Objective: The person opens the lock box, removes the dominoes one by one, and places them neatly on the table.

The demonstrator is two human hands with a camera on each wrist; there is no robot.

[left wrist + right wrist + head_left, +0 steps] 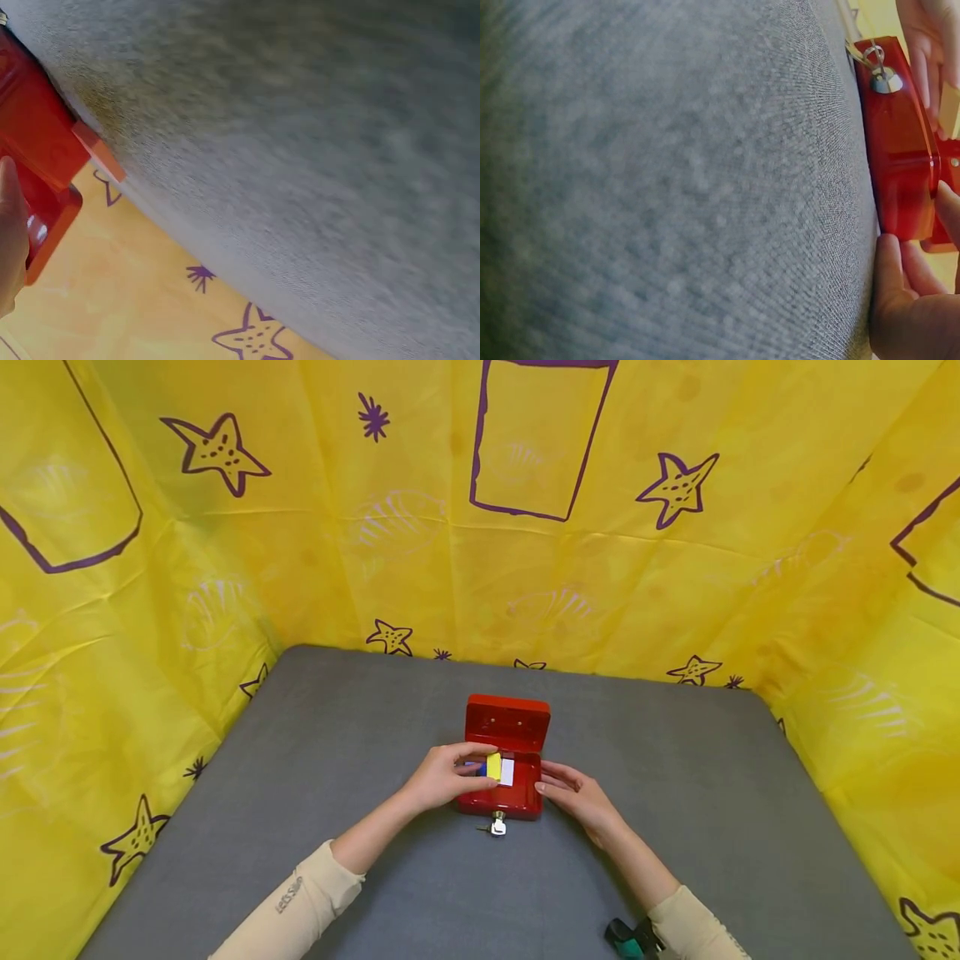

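Note:
A red cash box (498, 808) stands on the table with its lid (507, 720) raised. A key sits in the lock (498, 825) on its front. Over the box's inside my left hand (441, 775) pinches a small yellow block (493, 767) between thumb and fingers. Beside that block lie a white piece (507, 772) and something blue, partly covered by the fingers. My right hand (579, 798) holds the box's right side, thumb at the rim and fingers along the outer wall, as the right wrist view also shows at the wall (900, 180).
The grey table (375, 710) reaches to yellow cloth walls (450, 568) with purple starfish drawings on three sides. A dark and green strapped object (626, 939) shows by the right sleeve at the bottom edge.

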